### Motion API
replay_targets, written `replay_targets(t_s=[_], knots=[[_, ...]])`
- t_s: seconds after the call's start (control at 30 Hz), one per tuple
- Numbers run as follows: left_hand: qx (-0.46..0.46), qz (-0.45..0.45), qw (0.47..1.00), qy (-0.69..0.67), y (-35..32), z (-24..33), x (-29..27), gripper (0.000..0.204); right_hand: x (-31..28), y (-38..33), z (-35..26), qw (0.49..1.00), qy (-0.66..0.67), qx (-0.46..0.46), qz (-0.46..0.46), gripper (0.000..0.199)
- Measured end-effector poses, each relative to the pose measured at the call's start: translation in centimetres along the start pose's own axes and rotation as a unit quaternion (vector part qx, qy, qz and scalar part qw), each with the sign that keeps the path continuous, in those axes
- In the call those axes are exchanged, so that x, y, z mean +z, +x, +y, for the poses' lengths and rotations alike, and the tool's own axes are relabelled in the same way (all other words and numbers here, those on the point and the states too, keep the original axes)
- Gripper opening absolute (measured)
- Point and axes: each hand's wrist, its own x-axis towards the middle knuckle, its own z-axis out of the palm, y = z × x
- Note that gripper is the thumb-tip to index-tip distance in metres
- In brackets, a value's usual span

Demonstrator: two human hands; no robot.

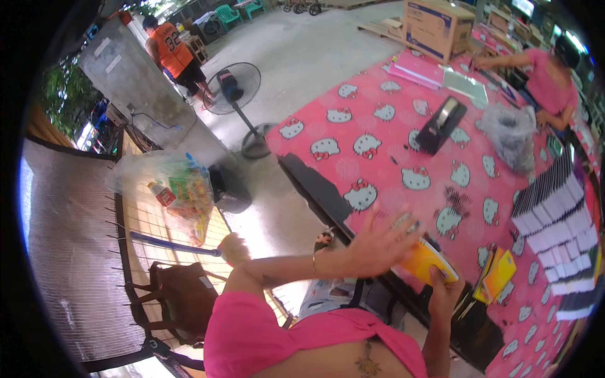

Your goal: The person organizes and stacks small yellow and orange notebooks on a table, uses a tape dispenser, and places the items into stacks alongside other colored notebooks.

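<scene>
My right hand (444, 293) grips a small yellow notebook (425, 261) at the table's near edge, its thumb pressed on the cover. The notebook seems to have a binding along one side. My left hand (381, 246) reaches across from the left with its fingers stretched out, at the notebook's far left end; I cannot tell whether it touches. More yellow notebooks (498, 275) lie on the table just right of my right hand. Farther right rise tall stacks of dark-edged notebooks or pads (551, 217).
A pink patterned cloth (391, 160) covers the table. On it are a black tape dispenser (444, 124), a clear plastic bag (512, 135), pink folders (416, 69) and a cardboard box (435, 28). A co-worker (548, 79) sits far right. A fan (233, 88) and wire rack stand left.
</scene>
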Motion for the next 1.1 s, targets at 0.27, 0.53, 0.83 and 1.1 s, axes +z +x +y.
replay_targets(t_s=[0.27, 0.53, 0.83, 1.1], knots=[[0.117, -0.07, 0.971, -0.199, 2.3, -0.2, -4.9, 0.022, -0.5, -3.0, 0.0, 0.999, 0.02, 0.009, -0.049, 0.023], [0.126, -0.023, 0.965, -0.229, 2.0, 0.2, -4.9, 0.021, -0.4, -3.0, -0.5, 0.998, 0.015, -0.001, -0.067, 0.022], [0.111, -0.087, 0.958, -0.251, 2.1, -0.5, -4.9, 0.021, -0.2, -2.8, 0.4, 0.997, 0.022, 0.001, -0.069, 0.02], [0.116, -0.128, 0.931, -0.322, 2.8, -1.4, -5.0, 0.021, -0.8, -1.9, -0.2, 0.992, -0.047, -0.038, -0.109, 0.013]])
